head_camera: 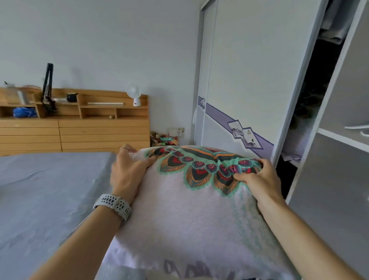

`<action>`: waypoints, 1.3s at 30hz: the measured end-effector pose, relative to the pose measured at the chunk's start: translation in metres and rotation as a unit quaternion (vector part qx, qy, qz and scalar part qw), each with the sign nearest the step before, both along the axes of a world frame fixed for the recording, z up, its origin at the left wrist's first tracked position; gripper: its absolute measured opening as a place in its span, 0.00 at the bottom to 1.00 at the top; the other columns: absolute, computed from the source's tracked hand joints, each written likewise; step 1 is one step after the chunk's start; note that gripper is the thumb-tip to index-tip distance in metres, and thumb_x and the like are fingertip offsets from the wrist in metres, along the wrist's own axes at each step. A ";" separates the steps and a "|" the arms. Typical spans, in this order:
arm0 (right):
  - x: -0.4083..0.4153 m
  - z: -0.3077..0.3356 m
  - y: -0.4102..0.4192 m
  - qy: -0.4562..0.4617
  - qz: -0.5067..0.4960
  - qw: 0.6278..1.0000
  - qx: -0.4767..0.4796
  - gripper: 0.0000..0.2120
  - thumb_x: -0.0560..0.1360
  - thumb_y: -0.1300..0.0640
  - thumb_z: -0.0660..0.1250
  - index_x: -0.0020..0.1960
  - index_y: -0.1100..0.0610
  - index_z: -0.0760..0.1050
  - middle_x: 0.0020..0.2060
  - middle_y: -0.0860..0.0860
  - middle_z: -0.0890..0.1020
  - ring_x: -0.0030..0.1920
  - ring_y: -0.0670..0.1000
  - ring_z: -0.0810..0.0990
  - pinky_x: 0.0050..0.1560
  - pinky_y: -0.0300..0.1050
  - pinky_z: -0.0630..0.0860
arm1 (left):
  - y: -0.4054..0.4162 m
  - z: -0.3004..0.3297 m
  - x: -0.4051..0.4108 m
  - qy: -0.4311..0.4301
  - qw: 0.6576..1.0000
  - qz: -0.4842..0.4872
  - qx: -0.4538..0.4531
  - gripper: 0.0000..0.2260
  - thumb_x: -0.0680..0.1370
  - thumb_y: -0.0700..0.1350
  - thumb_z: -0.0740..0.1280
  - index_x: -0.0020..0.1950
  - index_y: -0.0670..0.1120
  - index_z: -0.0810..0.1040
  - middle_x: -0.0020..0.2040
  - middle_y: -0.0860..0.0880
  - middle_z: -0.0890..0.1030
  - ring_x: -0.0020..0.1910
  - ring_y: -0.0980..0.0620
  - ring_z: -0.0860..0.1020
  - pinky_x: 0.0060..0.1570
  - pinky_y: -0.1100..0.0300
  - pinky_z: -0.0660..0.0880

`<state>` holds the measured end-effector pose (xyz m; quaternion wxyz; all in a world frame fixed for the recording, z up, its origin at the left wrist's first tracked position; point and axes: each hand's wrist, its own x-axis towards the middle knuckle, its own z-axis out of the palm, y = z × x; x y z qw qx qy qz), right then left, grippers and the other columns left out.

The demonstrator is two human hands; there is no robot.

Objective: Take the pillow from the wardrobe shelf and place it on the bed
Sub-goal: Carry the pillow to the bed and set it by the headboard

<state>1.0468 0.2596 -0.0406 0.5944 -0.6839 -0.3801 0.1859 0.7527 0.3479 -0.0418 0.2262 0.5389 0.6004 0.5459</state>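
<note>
I hold a pale lilac pillow [185, 223] with a green, red and orange peacock-feather print in front of me, in the air beside the bed's right edge. My left hand [128, 173], with a ring and a white watch on the wrist, grips its far left corner. My right hand [261, 179] pinches the fabric at its far right edge. The bed [35, 205] with a grey-blue sheet lies to the left. The wardrobe [342, 128] stands at the right with its sliding door drawn aside and white shelves showing.
A wooden headboard [80, 129] with cubbies holds a small white fan [134, 96], a black clamp arm [48, 88] and a blue bundle. Colourful items sit on the floor in the corner [164, 139]. White hangers [368, 128] lie on a wardrobe shelf.
</note>
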 end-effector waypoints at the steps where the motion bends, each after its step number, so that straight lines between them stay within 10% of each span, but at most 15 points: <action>1: -0.006 -0.001 0.013 -0.002 0.012 1.000 -0.003 0.27 0.57 0.56 0.79 0.52 0.49 0.73 0.41 0.45 0.80 0.41 0.49 0.80 0.41 0.45 0.76 | 0.007 0.001 -0.009 0.005 1.000 0.014 -0.004 0.22 0.60 0.62 0.74 0.47 0.54 0.72 0.41 0.54 0.77 0.42 0.48 0.76 0.41 0.52 0.76; 19: -0.006 -0.015 0.303 -0.008 0.137 0.991 -0.008 0.29 0.55 0.53 0.79 0.53 0.47 0.72 0.41 0.42 0.79 0.40 0.46 0.78 0.36 0.43 0.72 | 0.213 -0.014 -0.015 0.009 0.988 0.148 -0.028 0.19 0.63 0.59 0.74 0.47 0.54 0.72 0.39 0.55 0.77 0.38 0.51 0.77 0.37 0.53 0.75; 39: -0.023 -0.023 0.673 -0.057 0.269 0.961 -0.018 0.30 0.54 0.54 0.78 0.55 0.51 0.76 0.48 0.52 0.83 0.49 0.56 0.81 0.54 0.54 0.77 | 0.496 -0.031 -0.016 -0.006 0.946 0.320 -0.049 0.19 0.61 0.62 0.71 0.44 0.55 0.70 0.36 0.59 0.73 0.37 0.50 0.74 0.37 0.55 0.70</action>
